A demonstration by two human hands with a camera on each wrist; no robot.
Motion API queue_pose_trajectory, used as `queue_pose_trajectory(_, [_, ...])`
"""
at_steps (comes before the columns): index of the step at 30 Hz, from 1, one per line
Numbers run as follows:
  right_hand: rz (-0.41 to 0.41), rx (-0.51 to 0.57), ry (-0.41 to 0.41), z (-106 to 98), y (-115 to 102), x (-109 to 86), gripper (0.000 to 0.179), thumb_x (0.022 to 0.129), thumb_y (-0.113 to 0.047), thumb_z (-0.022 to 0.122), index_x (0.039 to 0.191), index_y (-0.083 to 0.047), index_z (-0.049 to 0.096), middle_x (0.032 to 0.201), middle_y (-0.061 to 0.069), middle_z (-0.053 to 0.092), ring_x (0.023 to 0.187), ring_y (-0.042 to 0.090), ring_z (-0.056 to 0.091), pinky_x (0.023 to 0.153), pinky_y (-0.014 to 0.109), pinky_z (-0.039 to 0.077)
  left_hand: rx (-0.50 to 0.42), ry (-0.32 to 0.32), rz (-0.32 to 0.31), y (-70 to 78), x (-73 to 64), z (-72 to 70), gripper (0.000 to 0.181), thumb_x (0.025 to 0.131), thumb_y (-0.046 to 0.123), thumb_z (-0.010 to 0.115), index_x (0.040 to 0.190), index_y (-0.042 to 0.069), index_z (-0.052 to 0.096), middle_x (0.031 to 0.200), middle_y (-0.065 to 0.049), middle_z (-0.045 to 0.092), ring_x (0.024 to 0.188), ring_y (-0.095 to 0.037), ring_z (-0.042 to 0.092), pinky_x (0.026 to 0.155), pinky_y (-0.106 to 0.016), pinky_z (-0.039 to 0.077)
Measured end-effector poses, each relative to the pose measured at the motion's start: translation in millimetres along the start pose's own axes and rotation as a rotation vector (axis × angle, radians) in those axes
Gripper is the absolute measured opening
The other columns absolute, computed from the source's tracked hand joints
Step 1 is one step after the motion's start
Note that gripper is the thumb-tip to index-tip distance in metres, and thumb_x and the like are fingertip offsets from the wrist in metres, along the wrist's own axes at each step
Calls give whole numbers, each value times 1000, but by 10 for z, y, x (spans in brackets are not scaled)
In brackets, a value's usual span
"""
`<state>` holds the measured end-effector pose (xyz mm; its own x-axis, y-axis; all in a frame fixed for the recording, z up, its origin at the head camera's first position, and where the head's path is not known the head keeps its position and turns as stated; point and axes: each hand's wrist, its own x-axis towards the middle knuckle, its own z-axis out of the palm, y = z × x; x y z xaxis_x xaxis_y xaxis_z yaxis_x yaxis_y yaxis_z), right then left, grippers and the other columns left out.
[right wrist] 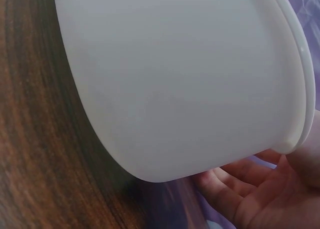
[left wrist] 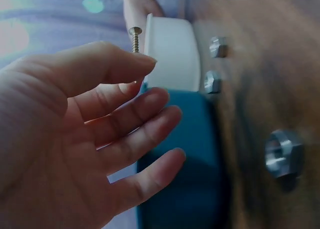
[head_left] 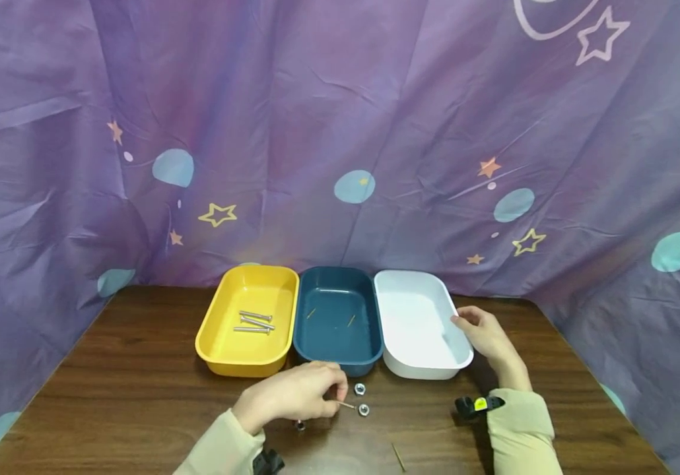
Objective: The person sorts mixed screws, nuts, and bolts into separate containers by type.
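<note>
My left hand (head_left: 298, 397) pinches a small brass-coloured screw (left wrist: 135, 41) between thumb and index finger. In the left wrist view the screw's head points up, and the other fingers are spread below it. That hand is over the table just in front of the dark blue tray (head_left: 334, 344). My right hand (head_left: 487, 338) grips the right side of the white tray (head_left: 423, 372), its thumb over the rim and its fingers against the outer wall. Two steel nuts (head_left: 364, 410) lie near the screw's tip. Another nut (head_left: 300, 425) is partly hidden beneath the left hand.
A yellow tray (head_left: 243, 367) with several long steel bolts (head_left: 255, 324) stands at the left of the row. Two thin brass-coloured screws (head_left: 351, 320) lie in the blue tray. One more screw (head_left: 398, 456) is at the table's near side. A purple patterned cloth (head_left: 316, 132) hangs behind.
</note>
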<state>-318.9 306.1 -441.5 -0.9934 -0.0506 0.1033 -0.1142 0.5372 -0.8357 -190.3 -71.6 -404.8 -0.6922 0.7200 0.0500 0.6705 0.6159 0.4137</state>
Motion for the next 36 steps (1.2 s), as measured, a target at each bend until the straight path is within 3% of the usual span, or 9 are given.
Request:
queue_pose_trajectory(7, [9, -8, 10, 3, 12, 3, 34, 98, -16, 58, 118, 11, 56, 100, 18, 63, 81, 15, 58, 67, 28, 50, -39, 53, 24, -86, 130, -203, 13, 85, 8, 67, 83, 18, 59, 82, 9, 51, 78, -6, 48, 71, -20, 42])
queue_pose_trajectory(14, [-7, -12, 8, 4, 21, 5, 33, 98, -16, 58, 117, 11, 56, 99, 18, 63, 81, 15, 58, 67, 27, 50, 37, 62, 55, -140, 241, -492, 15, 88, 7, 66, 80, 17, 57, 77, 9, 50, 75, -8, 49, 72, -25, 42])
queue_pose_trajectory(21, [-12, -34, 19, 9, 15, 16, 33, 98, -15, 57, 117, 11, 56, 101, 20, 63, 81, 15, 57, 68, 26, 48, 80, 34, 59, -387, 501, -649, 16, 86, 3, 66, 79, 15, 58, 72, 7, 52, 68, -9, 50, 65, -24, 42])
queue_pose_trajectory(24, [-10, -38, 17, 12, -6, 26, 34, 98, -16, 57, 118, 11, 56, 102, 20, 63, 81, 15, 57, 68, 26, 48, 136, -4, 28, -488, 616, -699, 14, 85, 3, 68, 80, 14, 60, 72, 7, 53, 70, -10, 51, 68, -25, 43])
queue_pose_trajectory(28, [-5, -33, 11, -4, -17, 18, 35, 98, -18, 57, 119, 11, 56, 102, 20, 63, 81, 16, 58, 67, 26, 49, 210, -67, -58, -559, 761, -742, 12, 86, 6, 71, 84, 15, 64, 74, 7, 55, 73, -12, 51, 70, -27, 43])
queue_pose_trajectory(36, [11, -21, 4, 17, 5, 23, 36, 98, -19, 58, 119, 10, 55, 102, 19, 63, 81, 14, 58, 67, 27, 50, 238, -155, -169, -696, 983, -711, 6, 89, 13, 72, 93, 14, 68, 85, 5, 56, 82, -14, 51, 71, -28, 43])
